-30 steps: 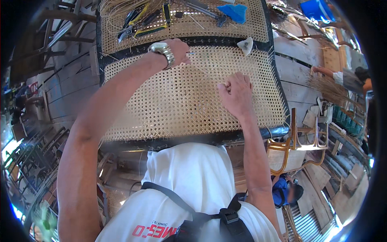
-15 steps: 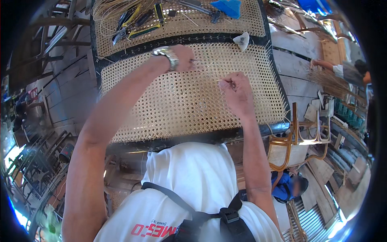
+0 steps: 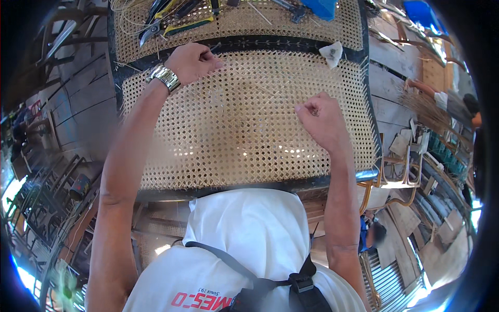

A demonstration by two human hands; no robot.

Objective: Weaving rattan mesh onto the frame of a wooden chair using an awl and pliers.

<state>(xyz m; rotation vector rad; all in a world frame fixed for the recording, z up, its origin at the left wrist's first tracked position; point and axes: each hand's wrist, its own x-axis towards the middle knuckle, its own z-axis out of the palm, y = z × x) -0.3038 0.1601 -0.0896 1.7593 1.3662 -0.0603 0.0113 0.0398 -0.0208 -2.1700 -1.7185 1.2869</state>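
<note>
A woven cane panel [image 3: 234, 130] lies before me in a black frame [image 3: 306, 47], with loose cane ends along its right edge. My left hand [image 3: 193, 61], with a metal watch at the wrist, is over the panel's far left part, its fingers curled and pinched. My right hand [image 3: 323, 118] is over the right part with the thumb against the bent index finger. Anything thin in either pinch is too small to make out. A white wedge-shaped piece [image 3: 331, 54] lies at the far right edge of the panel.
On the far cane section lie cutters [image 3: 149, 32] with yellow handles, a hammer [image 3: 296, 11], a blue piece [image 3: 321, 7] and loose cane strands [image 3: 125, 15]. A cane chair [image 3: 397, 171] stands at the right. Near it is a person in blue [image 3: 370, 235].
My left hand has moved left, away from the panel's middle. My right hand has shifted slightly right, so the hands are farther apart. The view has shifted a little.
</note>
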